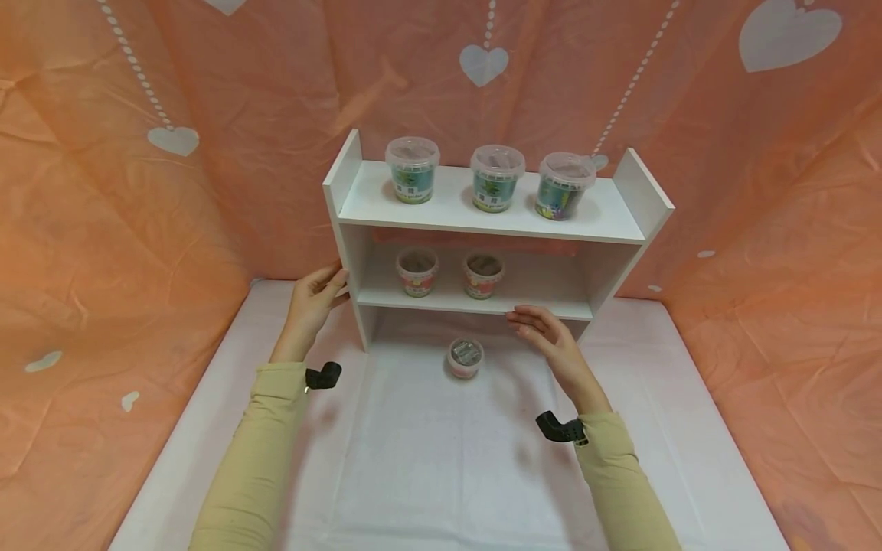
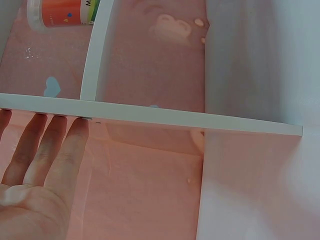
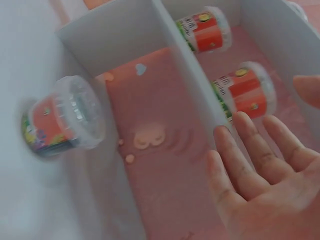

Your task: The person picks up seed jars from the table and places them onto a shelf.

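Note:
My left hand (image 1: 311,308) touches the outer left side of a white shelf unit (image 1: 537,285) with its fingertips, the fingers nearly straight. Near the front edge of the middle shelf, my right hand (image 1: 556,353) has its fingers extended and holds nothing. Two small tubs with red labels, a left one (image 1: 417,282) and a right one (image 1: 481,285), stand on that shelf, left of the right hand. A similar lidded tub (image 1: 465,366) stands on the table in front of the unit; its red label shows in the right wrist view.
Three larger lidded tubs with blue-green labels, a left one (image 1: 413,182), a middle one (image 1: 493,190) and a right one (image 1: 560,197), stand on the top shelf. White cloth covers the table (image 1: 427,459). Orange curtains (image 1: 138,252) with hearts enclose the back and sides.

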